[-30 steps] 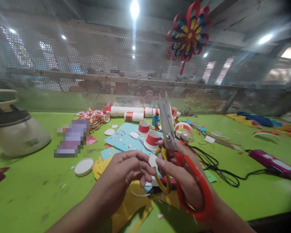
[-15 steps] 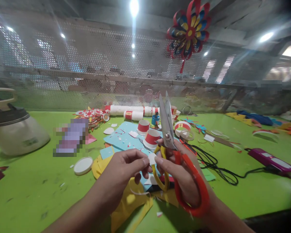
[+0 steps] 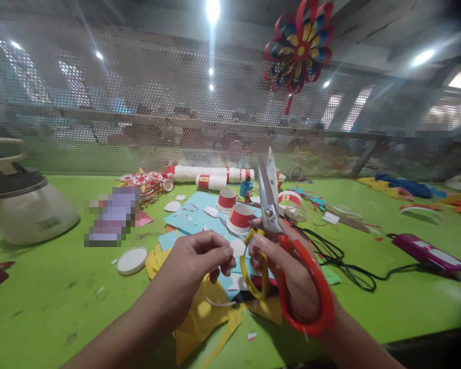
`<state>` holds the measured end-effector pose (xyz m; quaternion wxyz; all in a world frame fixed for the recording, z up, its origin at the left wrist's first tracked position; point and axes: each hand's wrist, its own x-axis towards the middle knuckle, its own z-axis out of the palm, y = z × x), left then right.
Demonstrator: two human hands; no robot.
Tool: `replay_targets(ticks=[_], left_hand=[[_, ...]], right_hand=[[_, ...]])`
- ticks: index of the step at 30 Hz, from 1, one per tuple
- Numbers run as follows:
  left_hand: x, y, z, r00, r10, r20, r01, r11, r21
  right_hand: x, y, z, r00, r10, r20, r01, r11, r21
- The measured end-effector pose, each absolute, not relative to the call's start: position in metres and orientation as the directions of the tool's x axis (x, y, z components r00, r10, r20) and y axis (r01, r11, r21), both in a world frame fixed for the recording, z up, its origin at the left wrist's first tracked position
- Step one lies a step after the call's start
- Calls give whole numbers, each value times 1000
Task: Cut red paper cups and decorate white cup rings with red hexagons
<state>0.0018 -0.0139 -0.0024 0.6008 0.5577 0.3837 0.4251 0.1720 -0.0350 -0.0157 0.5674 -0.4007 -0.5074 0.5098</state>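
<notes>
The person's left forearm (image 3: 132, 320) and right forearm (image 3: 355, 330) are bare from the lower edge of the view up to the wrists, both slim, smooth in outline and tapering toward the hands. The left hand (image 3: 194, 264) and the right hand (image 3: 297, 279) are bare too, with slender fingers (the nails are too small and blurred to describe closely). The left thumb (image 3: 217, 258) narrows to a rounded tip.
</notes>
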Motion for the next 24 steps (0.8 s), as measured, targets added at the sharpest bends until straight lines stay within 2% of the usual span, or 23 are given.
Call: replay_targets(ticks=[3, 9, 14, 24], left_hand=[[3, -14, -2, 351, 936, 12, -78, 16, 997], [4, -14, -3, 366, 930, 9, -67, 17, 998], [4, -15, -1, 366, 930, -11, -88, 46, 995], [6, -11, -6, 321, 946, -48, -164, 106, 981]], right_hand=[[172, -35, -16, -50, 982, 180, -154, 170, -973], [171, -32, -14, -73, 952, 296, -63, 292, -954], [170, -33, -11, -99, 947, 305, -37, 303, -952], [168, -35, -14, -35, 933, 358, -30, 357, -934]])
